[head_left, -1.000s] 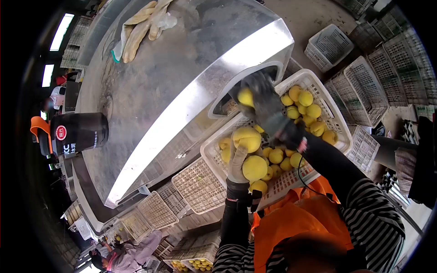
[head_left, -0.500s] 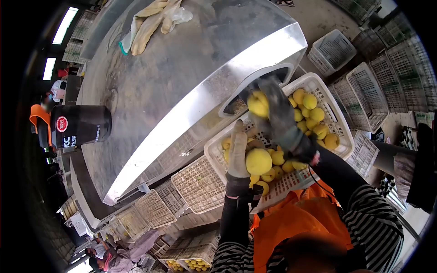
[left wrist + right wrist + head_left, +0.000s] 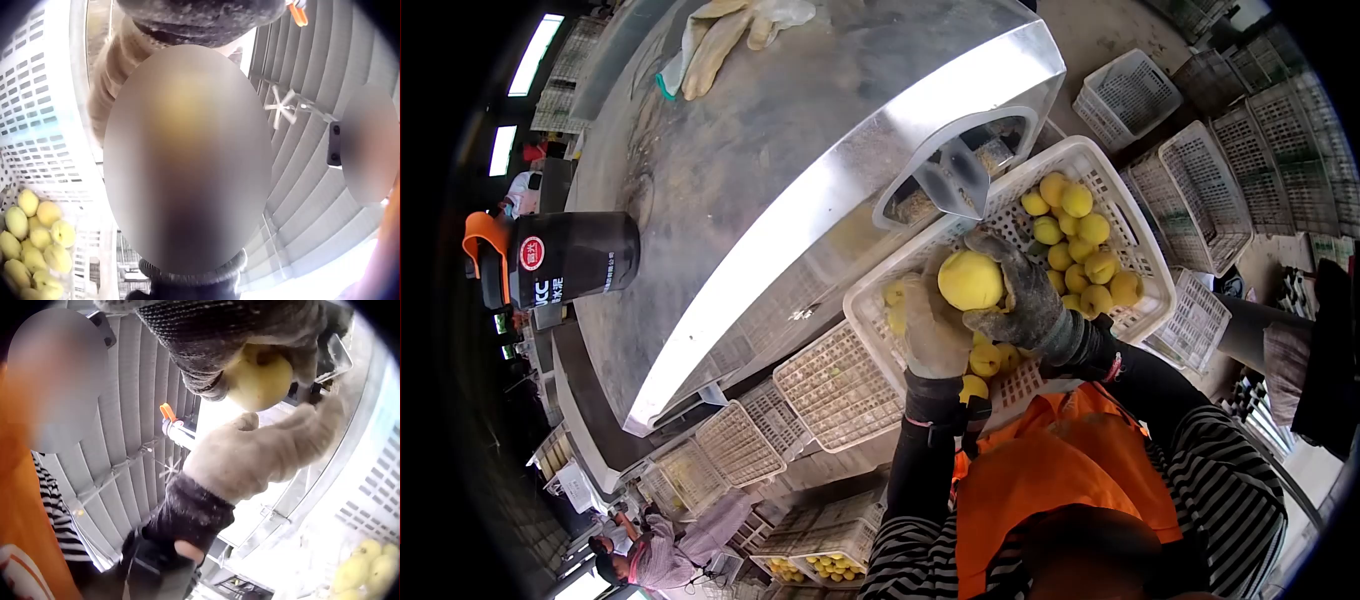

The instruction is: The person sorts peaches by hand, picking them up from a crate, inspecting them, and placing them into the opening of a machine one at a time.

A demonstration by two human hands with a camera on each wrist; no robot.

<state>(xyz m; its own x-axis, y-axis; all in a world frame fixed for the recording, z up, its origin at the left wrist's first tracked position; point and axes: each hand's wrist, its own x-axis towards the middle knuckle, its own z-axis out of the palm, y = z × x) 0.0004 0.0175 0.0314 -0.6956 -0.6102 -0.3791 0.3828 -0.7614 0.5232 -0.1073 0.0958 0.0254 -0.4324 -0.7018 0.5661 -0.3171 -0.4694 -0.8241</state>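
In the head view, my right hand [image 3: 1035, 310], in a dark grey glove, grips a large yellow peach [image 3: 970, 280] between thumb and fingers. My left hand [image 3: 935, 330], in a pale glove, is close beside the peach, above the crate. From the right wrist, the left hand [image 3: 262, 450] lies below the peach [image 3: 259, 381] with fingers extended. Both hands are over a white plastic crate [image 3: 1145, 235] holding several yellow peaches [image 3: 1090, 235]. A blurred patch covers much of the left wrist view, with the dark glove [image 3: 200, 19] above it.
A metal table [image 3: 750, 200] with a shiny rim has an opening [image 3: 955, 180] beside the crate. On it lie work gloves [image 3: 725, 40] and a black bottle [image 3: 580, 260] with an orange handle. More crates [image 3: 840, 400] stand along the table and at right [image 3: 1128, 100].
My right hand has drawn back from the table opening with a peach, meeting my left hand over the crate. The left hand, earlier next to peaches with fingers pointing forward, now lies beside this peach.
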